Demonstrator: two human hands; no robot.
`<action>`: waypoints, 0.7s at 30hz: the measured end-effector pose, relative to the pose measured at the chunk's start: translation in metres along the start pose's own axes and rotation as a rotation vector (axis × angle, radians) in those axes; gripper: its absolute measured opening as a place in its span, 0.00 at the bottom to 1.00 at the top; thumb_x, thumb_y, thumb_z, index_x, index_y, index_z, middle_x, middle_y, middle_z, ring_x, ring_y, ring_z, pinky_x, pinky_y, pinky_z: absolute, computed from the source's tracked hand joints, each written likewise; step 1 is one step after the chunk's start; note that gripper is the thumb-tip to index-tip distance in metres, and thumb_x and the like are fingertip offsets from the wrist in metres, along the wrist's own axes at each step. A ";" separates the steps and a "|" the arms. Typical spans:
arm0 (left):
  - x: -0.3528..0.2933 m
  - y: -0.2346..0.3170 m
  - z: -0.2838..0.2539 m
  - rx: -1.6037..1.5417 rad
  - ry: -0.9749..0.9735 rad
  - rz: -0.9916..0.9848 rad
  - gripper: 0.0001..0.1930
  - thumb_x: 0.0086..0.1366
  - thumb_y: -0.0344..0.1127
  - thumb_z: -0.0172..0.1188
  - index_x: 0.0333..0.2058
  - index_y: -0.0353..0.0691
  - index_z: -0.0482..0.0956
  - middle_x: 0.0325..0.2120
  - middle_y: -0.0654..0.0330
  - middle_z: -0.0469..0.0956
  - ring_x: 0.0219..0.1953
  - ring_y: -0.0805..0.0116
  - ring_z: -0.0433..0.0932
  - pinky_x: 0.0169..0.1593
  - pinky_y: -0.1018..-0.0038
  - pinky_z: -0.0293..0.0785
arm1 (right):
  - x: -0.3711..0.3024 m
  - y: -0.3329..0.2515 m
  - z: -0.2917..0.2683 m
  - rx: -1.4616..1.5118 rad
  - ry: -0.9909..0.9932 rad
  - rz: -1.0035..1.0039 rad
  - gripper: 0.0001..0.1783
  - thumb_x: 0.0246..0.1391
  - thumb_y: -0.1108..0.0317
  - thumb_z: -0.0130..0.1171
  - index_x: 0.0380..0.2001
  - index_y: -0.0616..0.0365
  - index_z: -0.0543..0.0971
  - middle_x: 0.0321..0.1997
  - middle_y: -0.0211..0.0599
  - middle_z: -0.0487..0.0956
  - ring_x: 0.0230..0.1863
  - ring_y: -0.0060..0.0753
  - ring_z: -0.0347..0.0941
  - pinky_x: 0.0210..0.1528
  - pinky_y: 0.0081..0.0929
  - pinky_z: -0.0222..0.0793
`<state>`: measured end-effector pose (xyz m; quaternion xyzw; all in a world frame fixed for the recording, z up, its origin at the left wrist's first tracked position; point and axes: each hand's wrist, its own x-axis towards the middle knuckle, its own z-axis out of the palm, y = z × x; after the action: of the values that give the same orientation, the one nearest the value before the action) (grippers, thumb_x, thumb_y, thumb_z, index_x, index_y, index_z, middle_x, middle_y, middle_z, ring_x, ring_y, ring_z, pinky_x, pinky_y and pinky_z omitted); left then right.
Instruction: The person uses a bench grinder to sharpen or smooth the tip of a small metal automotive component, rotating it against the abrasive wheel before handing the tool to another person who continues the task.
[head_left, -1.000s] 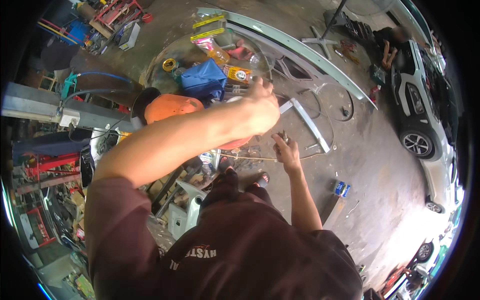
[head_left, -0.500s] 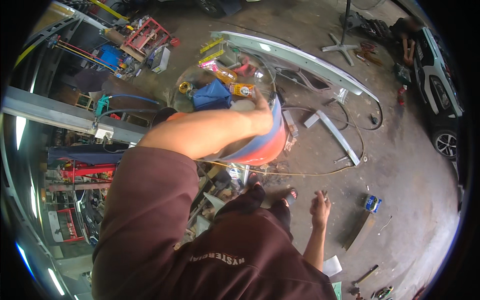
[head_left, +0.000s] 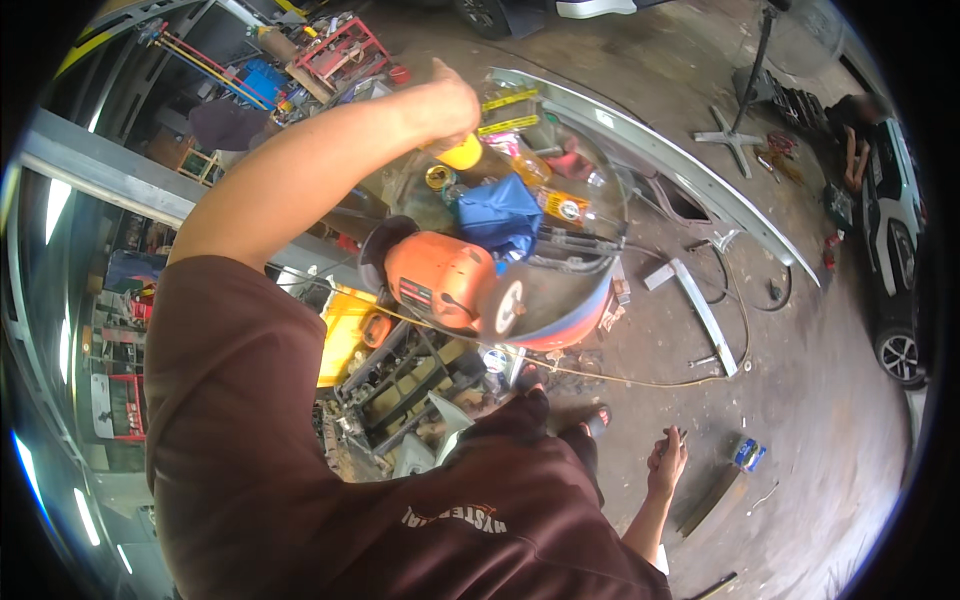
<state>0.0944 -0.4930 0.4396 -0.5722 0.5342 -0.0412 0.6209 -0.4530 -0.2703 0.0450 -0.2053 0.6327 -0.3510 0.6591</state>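
My left hand (head_left: 450, 100) reaches out over the far side of a round table (head_left: 585, 318) with a blue and red rim. Its fingers are closed around a yellow object (head_left: 463, 154) that shows just under the fist. An orange power polisher (head_left: 445, 280) lies on the table below my forearm, next to a crumpled blue cloth (head_left: 500, 212). My right hand (head_left: 667, 462) hangs down by my side over the concrete floor, fingers curled; I cannot tell whether it holds something small.
A long silver car bumper (head_left: 660, 155) lies beyond the table. A metal bar (head_left: 705, 315), a cable and a small blue box (head_left: 748, 455) lie on the floor at right. A white car (head_left: 900, 230) stands far right. Crates of parts (head_left: 400, 385) sit by my feet.
My left arm has swung from the table's middle toward its far edge. My right hand has dropped from the table down to my side.
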 end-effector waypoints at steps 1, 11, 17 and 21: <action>0.013 -0.009 0.024 -0.009 0.021 -0.026 0.31 0.46 0.42 0.78 0.52 0.43 0.86 0.53 0.54 0.84 0.59 0.53 0.80 0.65 0.34 0.64 | -0.004 0.005 0.005 0.019 0.013 0.023 0.14 0.67 0.53 0.61 0.39 0.53 0.76 0.19 0.24 0.69 0.11 0.13 0.56 0.12 0.18 0.46; 0.170 -0.031 0.163 -0.084 0.172 -0.078 0.27 0.57 0.46 0.73 0.56 0.48 0.84 0.59 0.57 0.80 0.67 0.50 0.70 0.69 0.30 0.56 | -0.061 0.081 0.009 0.055 0.246 0.176 0.19 0.64 0.49 0.62 0.40 0.53 0.75 0.18 0.26 0.69 0.11 0.18 0.57 0.11 0.19 0.48; 0.255 0.006 0.174 0.082 0.184 -0.008 0.31 0.60 0.43 0.71 0.62 0.46 0.79 0.65 0.55 0.74 0.70 0.46 0.66 0.68 0.26 0.53 | -0.115 0.121 0.010 0.189 0.433 0.253 0.19 0.65 0.47 0.61 0.40 0.51 0.75 0.18 0.24 0.68 0.11 0.17 0.57 0.12 0.18 0.48; 0.276 0.021 0.183 0.196 0.154 0.025 0.36 0.55 0.41 0.76 0.64 0.44 0.76 0.68 0.53 0.70 0.71 0.44 0.64 0.67 0.23 0.54 | -0.140 0.142 0.016 0.229 0.475 0.267 0.18 0.65 0.47 0.61 0.40 0.50 0.74 0.19 0.23 0.68 0.12 0.17 0.57 0.12 0.18 0.49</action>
<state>0.3299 -0.5468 0.2127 -0.4972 0.5808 -0.1293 0.6315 -0.4014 -0.0769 0.0414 0.0434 0.7468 -0.3685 0.5519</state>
